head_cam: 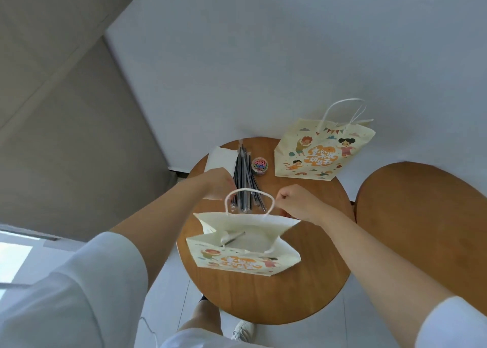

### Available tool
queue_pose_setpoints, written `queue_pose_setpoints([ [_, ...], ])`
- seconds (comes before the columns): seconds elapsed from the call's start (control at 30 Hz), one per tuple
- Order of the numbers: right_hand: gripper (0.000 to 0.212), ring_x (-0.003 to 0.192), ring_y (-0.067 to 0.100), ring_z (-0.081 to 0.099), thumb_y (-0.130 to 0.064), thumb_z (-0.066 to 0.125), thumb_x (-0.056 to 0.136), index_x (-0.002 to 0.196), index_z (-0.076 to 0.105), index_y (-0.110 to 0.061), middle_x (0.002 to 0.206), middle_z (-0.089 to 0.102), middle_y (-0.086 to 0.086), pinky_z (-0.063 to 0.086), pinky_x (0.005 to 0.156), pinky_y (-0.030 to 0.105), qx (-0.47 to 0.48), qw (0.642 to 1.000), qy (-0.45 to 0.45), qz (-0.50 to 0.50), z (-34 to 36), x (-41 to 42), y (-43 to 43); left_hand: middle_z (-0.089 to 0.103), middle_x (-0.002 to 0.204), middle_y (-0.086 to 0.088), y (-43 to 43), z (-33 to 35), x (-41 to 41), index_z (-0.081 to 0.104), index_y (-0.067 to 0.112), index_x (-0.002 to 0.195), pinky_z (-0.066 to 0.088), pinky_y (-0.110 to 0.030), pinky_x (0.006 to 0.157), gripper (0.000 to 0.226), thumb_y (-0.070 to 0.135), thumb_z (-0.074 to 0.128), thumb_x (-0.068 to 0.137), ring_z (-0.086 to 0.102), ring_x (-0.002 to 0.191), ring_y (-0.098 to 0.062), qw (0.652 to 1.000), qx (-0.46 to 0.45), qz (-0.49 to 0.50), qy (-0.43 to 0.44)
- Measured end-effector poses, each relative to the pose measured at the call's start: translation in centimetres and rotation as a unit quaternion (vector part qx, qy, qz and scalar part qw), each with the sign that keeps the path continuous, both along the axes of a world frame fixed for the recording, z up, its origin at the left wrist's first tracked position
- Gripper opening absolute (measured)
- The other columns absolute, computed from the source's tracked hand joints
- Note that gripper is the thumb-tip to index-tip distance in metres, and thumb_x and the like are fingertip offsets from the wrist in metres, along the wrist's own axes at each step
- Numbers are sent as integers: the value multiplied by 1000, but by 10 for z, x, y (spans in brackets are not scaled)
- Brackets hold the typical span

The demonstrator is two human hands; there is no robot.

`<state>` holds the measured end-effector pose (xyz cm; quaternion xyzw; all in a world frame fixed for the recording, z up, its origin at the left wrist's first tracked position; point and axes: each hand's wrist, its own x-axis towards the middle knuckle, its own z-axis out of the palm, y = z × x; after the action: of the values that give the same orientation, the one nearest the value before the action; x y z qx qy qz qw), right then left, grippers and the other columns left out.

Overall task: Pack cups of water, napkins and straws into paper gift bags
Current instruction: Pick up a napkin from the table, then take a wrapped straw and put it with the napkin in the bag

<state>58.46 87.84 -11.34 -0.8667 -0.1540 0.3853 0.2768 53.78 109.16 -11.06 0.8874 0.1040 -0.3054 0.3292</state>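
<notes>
Right hand (297, 202) pinches near gift bag (237, 264) handle (245, 189), left hand (216, 184) seemingly too; orange lettering blurred.

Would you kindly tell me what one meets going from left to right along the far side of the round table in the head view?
Stack of white napkins → bundle of straws → small tub of coloured clips → standing gift bag.
</notes>
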Motion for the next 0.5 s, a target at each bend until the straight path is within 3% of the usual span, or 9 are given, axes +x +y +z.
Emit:
queue_pose_setpoints([
  [0.1, 17, 56, 13, 55, -10, 47, 93, 81, 58, -6, 72, 61, 6, 43, 52, 22, -28, 998, 63, -13, -15, 31, 23, 56, 88, -6, 6, -25, 25, 56, 12, 81, 41, -23, 63, 14, 6, 48, 91, 49, 78, -20, 999, 34, -25, -11],
  [0.17, 14, 57, 12, 57, -9, 46, 95, 90, 59, -6, 77, 63, 8, 46, 50, 20, -53, 994, 91, -24, -29, 54, 40, 57, 92, -6, 13, -40, 42, 61, 13, 84, 38, -24, 64, 19, 5, 44, 89, 46, 79, -18, 998, 51, -25, -14],
  [0.23, 14, 59, 14, 57, -8, 45, 96, 96, 58, -2, 80, 62, 11, 47, 50, 20, -76, 992, 88, -55, -49, 76, 56, 64, 99, -10, 20, -55, 58, 67, 4, 93, 41, -25, 66, 25, 6, 42, 90, 52, 81, -19, 999, 41, -11, -13],
  [0.37, 18, 74, 28, 66, -9, 45, 96, 97, 61, 0, 86, 65, 17, 55, 66, 35, -129, 985, -7, -115, -96, 115, 79, 64, 95, -13, 33, -84, 83, 65, 1, 87, 42, -30, 66, 26, 9, 40, 92, 53, 81, -23, 1000, 15, -6, 1],
  [0.5, 22, 80, 23, 59, -16, 46, 96, 101, 65, -5, 96, 64, 11, 43, 63, 29, -146, 979, -75, -117, -134, 137, 92, 66, 106, -13, 45, -114, 100, 67, 8, 95, 43, -29, 70, 27, 10, 40, 93, 53, 84, -19, 1000, 2, -29, 10],
])
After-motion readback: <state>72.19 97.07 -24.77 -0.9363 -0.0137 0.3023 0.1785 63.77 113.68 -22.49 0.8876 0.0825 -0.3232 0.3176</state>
